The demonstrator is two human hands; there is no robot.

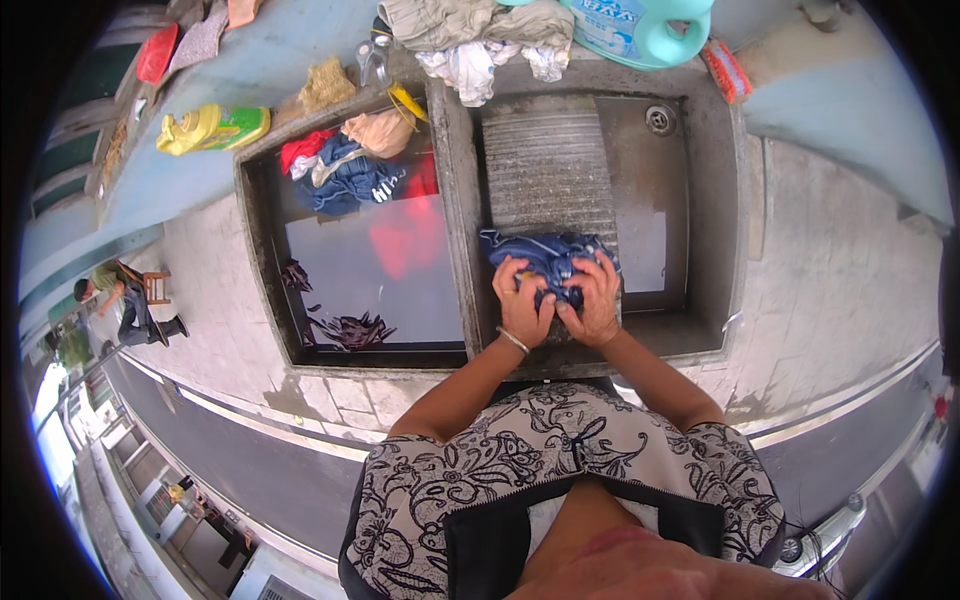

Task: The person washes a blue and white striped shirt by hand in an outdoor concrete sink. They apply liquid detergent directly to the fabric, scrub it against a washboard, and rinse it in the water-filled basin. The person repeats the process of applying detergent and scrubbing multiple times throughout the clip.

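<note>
A bunched dark blue cloth (551,247) with pale stitching, perhaps a denim garment, lies on the near end of a ridged stone washboard (546,165). My left hand (520,300), with a bracelet at its wrist, grips the cloth's left part. On its right part, my right hand (595,300) presses with curled fingers. The thumbs nearly meet in front. Under the washboard is the right basin of a concrete double sink (454,187). In the left basin, blue denim clothing (345,184), a red cloth (304,148) and a beige cloth (382,133) sit partly in water.
Along the sink's back lie a yellow bottle (214,129), a sponge-like pad (327,84), a metal tap (373,60), grey and white clothes (480,37), a turquoise detergent jug (645,30) and an orange brush (726,71). A drain (661,118) shows far right. One person (131,300) sits off left.
</note>
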